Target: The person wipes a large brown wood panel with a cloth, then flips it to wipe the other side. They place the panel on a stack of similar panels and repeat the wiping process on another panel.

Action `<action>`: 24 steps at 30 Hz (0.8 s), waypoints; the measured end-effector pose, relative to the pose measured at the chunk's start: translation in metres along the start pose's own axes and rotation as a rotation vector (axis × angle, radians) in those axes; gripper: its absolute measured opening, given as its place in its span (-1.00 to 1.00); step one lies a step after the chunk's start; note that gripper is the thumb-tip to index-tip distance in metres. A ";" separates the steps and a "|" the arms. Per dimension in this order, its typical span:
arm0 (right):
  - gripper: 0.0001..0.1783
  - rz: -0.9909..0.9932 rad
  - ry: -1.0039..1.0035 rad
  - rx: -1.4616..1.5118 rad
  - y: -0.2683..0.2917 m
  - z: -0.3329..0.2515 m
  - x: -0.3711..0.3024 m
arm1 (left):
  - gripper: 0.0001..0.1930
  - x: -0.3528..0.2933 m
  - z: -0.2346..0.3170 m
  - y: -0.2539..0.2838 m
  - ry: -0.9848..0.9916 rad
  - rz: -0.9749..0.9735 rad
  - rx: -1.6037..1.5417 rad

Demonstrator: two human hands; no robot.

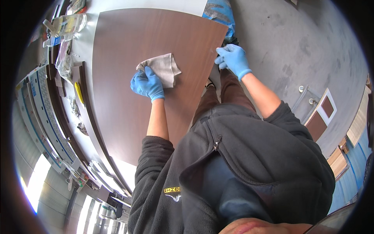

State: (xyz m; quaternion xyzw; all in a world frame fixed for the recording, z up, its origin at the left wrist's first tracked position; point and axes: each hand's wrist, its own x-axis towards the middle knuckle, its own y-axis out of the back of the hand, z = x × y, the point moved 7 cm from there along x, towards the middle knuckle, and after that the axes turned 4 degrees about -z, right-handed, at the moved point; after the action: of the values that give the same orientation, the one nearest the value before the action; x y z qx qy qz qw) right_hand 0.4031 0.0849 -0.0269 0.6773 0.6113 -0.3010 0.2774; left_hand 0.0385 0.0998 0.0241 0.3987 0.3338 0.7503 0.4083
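Head view, from the far left: long pale strips [43,105] with blue markings curve along the rim, beside a clear rounded container [74,24] and a crumpled clear plastic bag [65,62]. Next, a slim yellow knife [79,93] rests on a long, straight-edged dark bar [86,107], which lies alongside the work on the white table [89,43]. Then comes a broad brown board [128,109], flat and smooth, with faint wood grain and a soft sheen. On it, the left hand [147,84], in a blue glove, has its fingers closed on one edge of a beige cloth [161,69]. This soft, folded cloth lies on the board toward its middle, spread out to the right of the fingers and partly hidden by them. The dark fleecy jacket [269,156] covers the board's near end. Farther right, crinkled blue plastic wrap [220,13] sits past the board's far corner. The right hand [233,60], also gloved, has bent fingers at the board's right edge; whether they grip it, I cannot tell. Beyond is smudged grey floor [292,50], with a wheeled metal frame [307,103] standing there.
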 end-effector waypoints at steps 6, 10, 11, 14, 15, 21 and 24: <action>-0.73 0.142 0.007 0.070 0.080 0.030 -0.015 | -0.81 -0.036 0.134 -0.048 -0.244 -0.268 0.002; -0.70 0.211 0.044 0.023 0.113 0.040 -0.021 | -0.90 -0.025 0.258 -0.131 -0.457 -0.404 -0.064; -0.69 0.226 0.043 0.018 0.119 0.041 -0.022 | -0.90 -0.023 0.282 -0.147 -0.511 -0.474 -0.043; -0.69 0.247 0.078 0.067 0.131 0.043 -0.026 | -0.90 -0.052 0.342 -0.159 -0.737 -0.721 -0.064; -0.69 0.244 0.085 0.097 0.133 0.044 -0.026 | -0.90 -0.057 0.354 -0.151 -0.762 -0.740 -0.192; -0.65 0.263 0.419 0.310 0.135 0.011 -0.022 | -0.63 -0.016 0.326 -0.107 -0.047 -0.563 -0.920; -0.54 0.491 0.881 -0.094 0.122 -0.048 -0.042 | -0.60 0.007 0.276 -0.085 0.109 -0.393 -1.069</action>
State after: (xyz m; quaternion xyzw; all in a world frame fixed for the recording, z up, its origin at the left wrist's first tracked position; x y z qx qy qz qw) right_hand 0.5253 0.0810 0.0376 0.8505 0.5060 0.1151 0.0859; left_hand 0.3059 0.1922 0.0833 0.0279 -0.0034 0.7443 0.6673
